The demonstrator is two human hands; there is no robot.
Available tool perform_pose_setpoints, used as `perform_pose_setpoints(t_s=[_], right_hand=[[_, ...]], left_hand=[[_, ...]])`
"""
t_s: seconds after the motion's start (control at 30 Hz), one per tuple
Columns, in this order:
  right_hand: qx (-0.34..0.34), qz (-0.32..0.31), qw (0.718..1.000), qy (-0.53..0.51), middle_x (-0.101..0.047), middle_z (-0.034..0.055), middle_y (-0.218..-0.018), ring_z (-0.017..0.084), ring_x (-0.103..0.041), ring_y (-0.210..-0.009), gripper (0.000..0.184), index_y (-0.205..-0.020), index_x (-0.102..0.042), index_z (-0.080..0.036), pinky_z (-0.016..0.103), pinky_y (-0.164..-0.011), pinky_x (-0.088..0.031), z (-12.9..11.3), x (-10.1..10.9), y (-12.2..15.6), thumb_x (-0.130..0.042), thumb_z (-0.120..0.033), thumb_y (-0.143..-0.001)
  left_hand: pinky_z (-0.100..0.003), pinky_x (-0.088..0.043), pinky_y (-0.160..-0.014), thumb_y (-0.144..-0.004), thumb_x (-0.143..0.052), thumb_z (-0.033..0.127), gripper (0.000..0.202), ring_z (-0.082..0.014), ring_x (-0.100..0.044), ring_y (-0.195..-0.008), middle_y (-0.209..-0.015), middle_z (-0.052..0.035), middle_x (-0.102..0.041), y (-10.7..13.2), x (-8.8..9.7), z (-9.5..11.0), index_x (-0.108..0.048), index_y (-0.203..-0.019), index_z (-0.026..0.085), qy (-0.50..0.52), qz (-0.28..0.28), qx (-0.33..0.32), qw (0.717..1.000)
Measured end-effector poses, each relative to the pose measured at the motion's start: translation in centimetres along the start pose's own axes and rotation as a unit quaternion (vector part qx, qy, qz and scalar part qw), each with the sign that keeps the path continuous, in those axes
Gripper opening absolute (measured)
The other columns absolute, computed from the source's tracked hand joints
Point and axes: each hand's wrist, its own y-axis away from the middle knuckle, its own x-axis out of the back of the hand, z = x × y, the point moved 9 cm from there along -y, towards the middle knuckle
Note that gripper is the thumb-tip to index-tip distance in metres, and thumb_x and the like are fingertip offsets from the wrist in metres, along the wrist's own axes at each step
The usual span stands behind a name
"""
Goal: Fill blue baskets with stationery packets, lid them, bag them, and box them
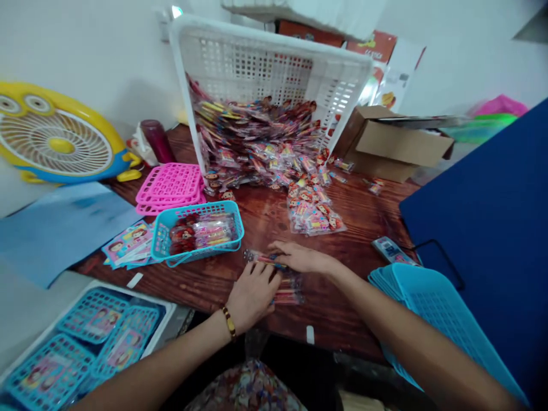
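Our left hand (253, 294) and right hand (301, 258) rest on clear packets (262, 257) | finger closure: we cannot tell | probably light, slippery; best pinched mid-length

Shiny, clear-wrapped packets (287, 296) flat on table (359, 208)

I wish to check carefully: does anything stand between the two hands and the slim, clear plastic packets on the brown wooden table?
Nothing visible: the left hand and the right hand both touch the slim, clear plastic packets.
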Motion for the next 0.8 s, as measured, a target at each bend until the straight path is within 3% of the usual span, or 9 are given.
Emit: perform_pose_setpoints(t_s=[0.2, 0.33, 0.4, 0.47, 0.53, 0.57, 0.63, 0.73, 0.8], right_hand=[[0.057, 0.028, 0.998, 0.003, -0.069, 0.0090, -0.107, 0.019, -0.063, -0.098, 0.023, -0.106, -0.063, -0.012, 0.033, -0.092, -0.047, -1.3, -0.7, 1.0, -0.049, -0.013, -0.087], [0.014, 0.038, 0.995, -0.093, -0.068, 0.0084, -0.115, 0.019, -0.062, -0.106, 0.038, -0.121, -0.057, -0.014, 0.036, -0.097, -0.046, 0.5, 0.0, 0.5, -0.053, -0.012, -0.083], [-0.012, 0.083, 0.974, -0.210, -0.069, 0.0065, -0.113, 0.019, -0.065, -0.103, 0.039, -0.122, -0.058, -0.018, 0.036, -0.095, -0.048, 2.5, 1.0, 0.4, -0.059, -0.021, -0.083], [-0.017, 0.193, 0.927, -0.321, -0.071, 0.0055, -0.109, 0.020, -0.067, -0.098, 0.032, -0.110, -0.064, -0.020, 0.038, -0.095, -0.049, 4.8, 2.3, 1.3, -0.063, -0.037, -0.083], [0.003, 0.316, 0.864, -0.392, -0.072, 0.0060, -0.106, 0.021, -0.067, -0.100, 0.038, -0.095, -0.068, -0.020, 0.040, -0.099, -0.046, 6.5, 3.0, 3.1, -0.059, -0.055, -0.083], [0.016, 0.337, 0.849, -0.407, -0.072, 0.0070, -0.107, 0.022, -0.066, -0.104, 0.043, -0.095, -0.069, -0.020, 0.041, -0.102, -0.044, 6.8, 2.4, 3.9, -0.057, -0.060, -0.083], [0.023, 0.361, 0.837, -0.410, -0.073, 0.0076, -0.108, 0.023, -0.063, -0.109, 0.045, -0.103, -0.069, -0.021, 0.041, -0.105, -0.040, 6.9, 0.8, 5.0, -0.055, -0.060, -0.086], [0.019, 0.385, 0.819, -0.425, -0.072, 0.0068, -0.110, 0.022, -0.064, -0.105, 0.046, -0.112, -0.067, -0.023, 0.039, -0.099, -0.044, 6.3, -1.7, 6.1, -0.047, -0.059, -0.091], [0.019, 0.387, 0.828, -0.405, -0.071, 0.0058, -0.111, 0.022, -0.063, -0.103, 0.043, -0.110, -0.068, -0.023, 0.037, -0.095, -0.045, 5.4, -2.5, 6.5, -0.052, -0.058, -0.089]], left_hand=[[-0.054, -0.019, -0.116, -0.062, -0.083, 0.036, 0.070, -0.0380, -0.018, -0.144, -0.156, -0.0199, -0.021, 0.6, 0.6, -0.4, -0.051, -0.120, 0.017, 0.005, 0.072, 0.017, 0.997], [-0.055, -0.024, -0.112, -0.065, -0.079, 0.035, 0.073, -0.0345, -0.044, -0.128, -0.144, -0.0239, -0.040, -0.1, 0.8, -0.5, -0.046, -0.126, 0.013, 0.003, 0.041, 0.016, 0.999], [-0.054, -0.031, -0.106, -0.068, -0.075, 0.035, 0.075, -0.0312, -0.053, -0.114, -0.128, -0.0185, -0.054, -0.5, 0.7, -0.5, -0.043, -0.132, 0.013, 0.000, 0.012, 0.018, 1.000], [-0.052, -0.034, -0.103, -0.068, -0.074, 0.036, 0.079, -0.0303, -0.054, -0.107, -0.117, -0.0142, -0.059, -0.8, 0.6, -0.6, -0.040, -0.137, 0.014, -0.011, -0.007, 0.022, 1.000], [-0.054, -0.030, -0.107, -0.066, -0.075, 0.040, 0.086, -0.0322, -0.052, -0.111, -0.116, -0.0138, -0.059, -1.0, 0.5, -0.7, -0.039, -0.140, 0.014, -0.025, -0.007, 0.029, 0.999], [-0.055, -0.026, -0.110, -0.064, -0.075, 0.043, 0.090, -0.0341, -0.049, -0.116, -0.118, -0.0144, -0.058, -1.1, 0.4, -0.8, -0.038, -0.141, 0.014, -0.029, -0.003, 0.033, 0.999], [-0.056, -0.021, -0.113, -0.062, -0.075, 0.048, 0.095, -0.0369, -0.044, -0.124, -0.123, -0.0155, -0.056, -1.4, 0.0, -1.0, -0.037, -0.143, 0.015, -0.028, -0.002, 0.038, 0.999], [-0.051, -0.037, -0.104, -0.063, -0.070, 0.045, 0.100, -0.0336, -0.052, -0.114, -0.129, -0.0156, -0.054, -1.8, -1.2, -2.0, -0.029, -0.148, 0.016, -0.005, -0.024, 0.071, 0.997], [-0.045, -0.042, -0.098, -0.063, -0.068, 0.041, 0.103, -0.0308, -0.054, -0.112, -0.138, -0.0163, -0.048, -2.0, -1.7, -2.7, -0.022, -0.151, 0.016, 0.008, -0.024, 0.092, 0.995]])
